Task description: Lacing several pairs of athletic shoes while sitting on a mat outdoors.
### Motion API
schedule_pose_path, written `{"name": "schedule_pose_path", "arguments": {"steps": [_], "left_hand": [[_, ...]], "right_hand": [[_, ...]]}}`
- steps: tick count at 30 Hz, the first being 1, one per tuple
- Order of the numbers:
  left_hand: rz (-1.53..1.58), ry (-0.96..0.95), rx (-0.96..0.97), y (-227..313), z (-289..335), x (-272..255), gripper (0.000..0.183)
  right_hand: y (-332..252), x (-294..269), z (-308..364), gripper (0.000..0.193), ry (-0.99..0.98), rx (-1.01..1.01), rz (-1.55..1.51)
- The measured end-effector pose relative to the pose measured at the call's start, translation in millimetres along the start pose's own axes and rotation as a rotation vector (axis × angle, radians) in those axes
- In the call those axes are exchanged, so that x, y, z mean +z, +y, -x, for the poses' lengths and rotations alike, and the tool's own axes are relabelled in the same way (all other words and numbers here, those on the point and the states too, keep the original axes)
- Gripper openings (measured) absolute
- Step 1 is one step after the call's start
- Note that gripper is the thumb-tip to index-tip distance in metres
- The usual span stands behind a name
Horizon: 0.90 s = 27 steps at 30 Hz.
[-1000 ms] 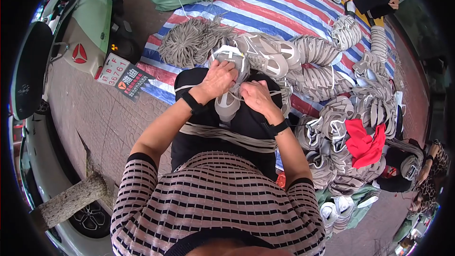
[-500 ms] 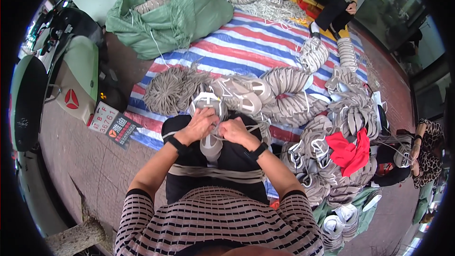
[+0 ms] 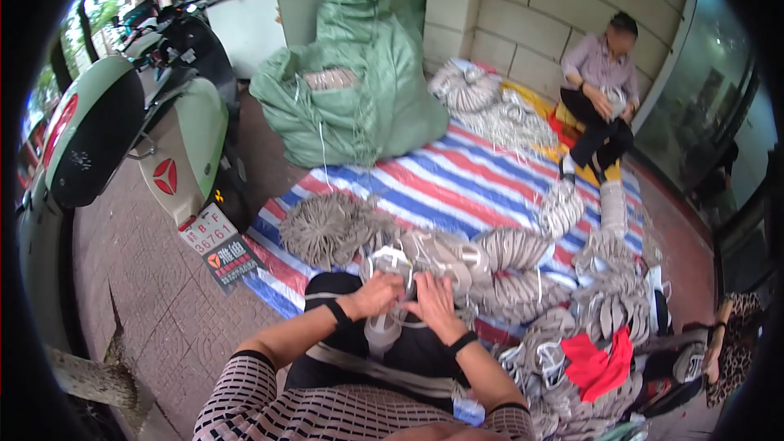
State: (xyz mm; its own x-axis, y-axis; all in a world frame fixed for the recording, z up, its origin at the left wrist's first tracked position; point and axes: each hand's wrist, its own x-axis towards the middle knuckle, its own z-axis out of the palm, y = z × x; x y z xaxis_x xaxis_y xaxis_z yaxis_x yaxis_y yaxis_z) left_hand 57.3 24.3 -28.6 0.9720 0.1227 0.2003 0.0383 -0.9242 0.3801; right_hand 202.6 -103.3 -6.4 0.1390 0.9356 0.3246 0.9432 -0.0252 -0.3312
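Note:
On my lap lies a taupe-grey shoe upper (image 3: 381, 333), its toe toward me and its white-lined opening facing away. My left hand (image 3: 377, 294) is closed at its middle, fingers curled over the lacing area. From the other side my right hand (image 3: 434, 302) grips the same upper, its fingers along the edge and the thumb pointing inward. Whatever lies between the fingertips is too small to make out. Several flat grey laces (image 3: 367, 371) stretch across my thighs. Just beyond the upper sits a mop-like bundle of grey laces (image 3: 327, 229).
Rows of stacked grey uppers (image 3: 518, 298) lie on the striped tarp (image 3: 392, 184). A red cloth (image 3: 598, 363) tops the pile at right. Green sacks (image 3: 359, 114) stand behind, a scooter (image 3: 184, 151) at left. One person (image 3: 604, 73) sits far right; another's patterned sleeve (image 3: 739, 335) shows nearer.
The view has tilted up, so the scene sits lower and more wall shows. My right hand's fingers have gone from a curled fist to stretched along the upper. The far person now holds an upper in both hands.

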Motion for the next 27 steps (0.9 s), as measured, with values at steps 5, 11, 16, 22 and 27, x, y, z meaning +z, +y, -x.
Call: {"name": "schedule_pose_path", "arguments": {"steps": [5, 11, 16, 22, 27], "left_hand": [[-0.061, -0.096, -0.002, 9.6, 1.2, -7.2, 0.016], [-0.335, -0.056, 0.223, 21.9, 1.6, -9.8, 0.024], [-0.015, -0.117, -0.043, 5.3, 4.3, -40.6, 0.022], [-0.449, 0.284, -0.334, -51.7, 26.4, -166.4, 0.026], [-0.532, 0.674, -0.689, -150.0, 163.7, -288.2, 0.030]], "right_hand": [[3.1, -6.1, 4.1, 0.056, -0.077, -0.160, 0.009], [10.5, -11.0, 13.1, 0.048, -0.249, -0.124, -0.103], [12.1, -4.5, 10.5, 0.031, -0.040, -0.209, -0.200], [14.1, -22.4, -0.3, 0.023, -0.063, -0.150, -0.234], [7.1, -21.0, 3.3, 0.017, -0.094, -0.134, -0.227]]}}
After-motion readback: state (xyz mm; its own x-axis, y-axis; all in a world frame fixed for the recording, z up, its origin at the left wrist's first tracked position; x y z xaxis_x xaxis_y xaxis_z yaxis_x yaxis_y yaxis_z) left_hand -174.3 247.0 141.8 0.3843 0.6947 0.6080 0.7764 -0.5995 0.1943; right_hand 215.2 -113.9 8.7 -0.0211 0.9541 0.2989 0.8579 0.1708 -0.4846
